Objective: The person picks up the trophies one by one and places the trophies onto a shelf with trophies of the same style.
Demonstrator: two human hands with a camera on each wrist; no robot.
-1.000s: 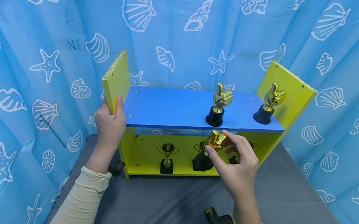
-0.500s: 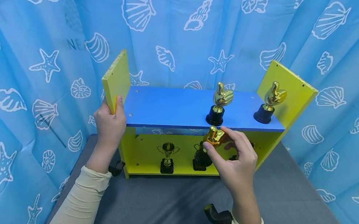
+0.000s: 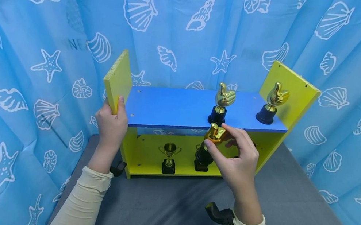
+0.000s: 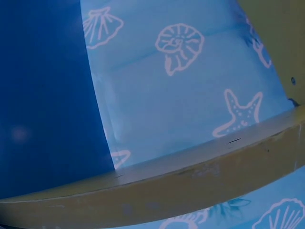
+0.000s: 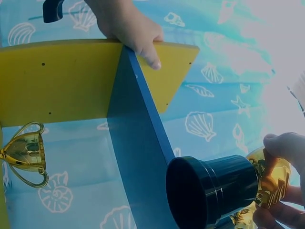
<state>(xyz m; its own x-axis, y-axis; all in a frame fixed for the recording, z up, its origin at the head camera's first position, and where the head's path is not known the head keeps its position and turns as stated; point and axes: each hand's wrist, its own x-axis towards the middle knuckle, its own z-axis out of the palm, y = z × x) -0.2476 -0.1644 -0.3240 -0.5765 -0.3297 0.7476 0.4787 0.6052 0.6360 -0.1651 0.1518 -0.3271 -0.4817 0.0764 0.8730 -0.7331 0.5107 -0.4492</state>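
My left hand (image 3: 111, 123) grips the front edge of the yellow left side panel (image 3: 118, 76) of a small shelf unit; the right wrist view also shows that hand (image 5: 131, 28) on the panel. In front of the blue shelf board (image 3: 168, 105), my right hand (image 3: 240, 155) pinches a gold thumbs-up trophy (image 3: 214, 133) by its gold top between thumb and fingers. Its black base (image 5: 228, 179) is tilted, with the underside facing the right wrist camera. Two similar thumbs-up trophies stand on the blue board, one near the middle (image 3: 224, 98) and one at the right (image 3: 276, 97).
On the yellow bottom shelf (image 3: 149, 160) stands a gold cup trophy (image 3: 169, 151). Another trophy's black base (image 3: 200, 166) shows behind the held one, which partly hides it. The yellow right side panel (image 3: 296, 91) bounds the unit. Grey cloth (image 3: 164, 206) lies in front; a blue shell-print curtain (image 3: 187, 43) surrounds it.
My right hand has moved slightly up and to the left with the trophy, bringing its gold top up to the front edge of the blue board. The left hand stays on the panel.
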